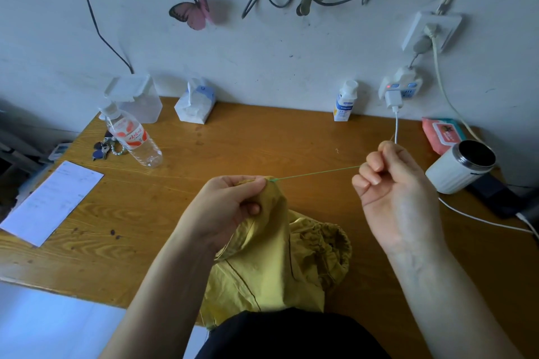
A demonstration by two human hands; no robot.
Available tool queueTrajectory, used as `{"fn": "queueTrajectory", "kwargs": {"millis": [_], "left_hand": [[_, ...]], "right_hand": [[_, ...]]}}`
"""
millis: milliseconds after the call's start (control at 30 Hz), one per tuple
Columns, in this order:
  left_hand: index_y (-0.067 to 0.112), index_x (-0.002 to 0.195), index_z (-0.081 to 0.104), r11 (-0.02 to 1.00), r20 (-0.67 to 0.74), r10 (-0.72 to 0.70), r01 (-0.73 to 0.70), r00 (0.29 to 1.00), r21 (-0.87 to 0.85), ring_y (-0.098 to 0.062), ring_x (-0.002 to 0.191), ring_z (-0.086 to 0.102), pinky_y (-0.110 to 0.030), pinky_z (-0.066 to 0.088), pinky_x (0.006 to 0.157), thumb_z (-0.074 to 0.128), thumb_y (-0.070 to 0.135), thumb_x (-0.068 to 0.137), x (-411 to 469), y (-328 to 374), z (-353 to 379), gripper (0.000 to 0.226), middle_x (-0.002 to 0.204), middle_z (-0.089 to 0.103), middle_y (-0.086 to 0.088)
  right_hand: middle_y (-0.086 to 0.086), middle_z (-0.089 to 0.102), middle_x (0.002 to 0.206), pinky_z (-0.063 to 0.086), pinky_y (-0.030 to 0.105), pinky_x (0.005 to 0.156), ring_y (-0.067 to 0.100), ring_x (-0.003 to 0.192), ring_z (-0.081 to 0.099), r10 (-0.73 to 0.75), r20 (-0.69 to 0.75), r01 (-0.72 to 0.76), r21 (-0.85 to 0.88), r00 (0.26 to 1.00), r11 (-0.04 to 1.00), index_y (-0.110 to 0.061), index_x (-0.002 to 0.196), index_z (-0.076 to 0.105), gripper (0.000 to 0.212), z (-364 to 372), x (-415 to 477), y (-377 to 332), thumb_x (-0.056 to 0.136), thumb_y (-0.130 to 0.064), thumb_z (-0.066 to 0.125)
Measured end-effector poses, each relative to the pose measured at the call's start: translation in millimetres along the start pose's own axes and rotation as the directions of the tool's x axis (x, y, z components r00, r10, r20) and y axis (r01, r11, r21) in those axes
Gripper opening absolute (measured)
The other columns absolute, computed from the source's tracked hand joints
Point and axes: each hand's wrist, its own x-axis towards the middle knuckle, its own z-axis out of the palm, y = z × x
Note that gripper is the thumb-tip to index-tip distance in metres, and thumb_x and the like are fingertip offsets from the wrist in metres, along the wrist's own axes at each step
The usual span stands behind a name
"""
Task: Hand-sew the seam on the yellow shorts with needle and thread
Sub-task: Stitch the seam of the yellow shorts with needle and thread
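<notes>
While the left hand pinches a raised fold of the yellow shorts between thumb and fingertips, a green thread runs tight and straight from that pinch across to the right hand. That right hand is a closed fist, fingers curled over the thread's far end, held off to the outer side of the left grip and a touch farther from the body. A thin pale sliver pokes out above the fist's knuckles; needle or loose thread, I can't tell. Below the left hand's pinch the rest of the shorts hangs down and bunches on the wooden table, the gathered waistband lying between the two forearms, the lower edge reaching the person's lap. Beyond the left grip, well apart, a water bottle sits beside a bunch of keys, and a sheet of paper lies out past the left forearm. Just past the right fist sits a white mug, with a pink wipes pack behind it.
</notes>
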Motion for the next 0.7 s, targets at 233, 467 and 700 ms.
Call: {"fn": "queueTrajectory", "kwargs": {"millis": [233,467,700], "left_hand": [[-0.003,0.08,0.065,1.0,-0.048,-0.005,0.004,0.999,-0.024,-0.009,0.049,0.058,-0.015,0.046,0.044,0.057,0.0,0.086,2,4,-5,0.011,0.064,0.063,-0.01],[-0.004,0.081,0.063,0.999,-0.088,-0.004,0.001,0.996,-0.039,-0.011,0.053,0.058,-0.015,0.046,0.044,0.057,0.0,0.087,5,5,-9,0.009,0.067,0.061,-0.011],[-0.004,0.083,0.062,0.999,-0.097,-0.013,0.009,0.995,-0.035,-0.012,0.055,0.057,-0.015,0.046,0.044,0.057,0.0,0.087,6,7,-11,0.008,0.071,0.06,-0.012]], "right_hand": [[-0.006,0.048,0.054,0.038,0.015,0.045,0.005,0.045,0.04,-0.057,-0.041,0.059,0.048,0.998,0.997,-0.016,0.075,0.049,0.028,-8,5,-12,0.1,-0.012,0.036],[-0.007,0.049,0.055,0.038,0.014,0.046,0.004,0.046,0.041,-0.104,-0.065,0.109,0.081,0.992,0.991,-0.016,0.082,0.052,0.022,-16,10,-23,0.098,-0.014,0.038],[-0.008,0.05,0.055,0.039,0.014,0.047,0.003,0.046,0.042,-0.122,-0.065,0.126,0.073,0.99,0.989,-0.014,0.09,0.052,0.016,-20,12,-26,0.098,-0.015,0.038]]}}
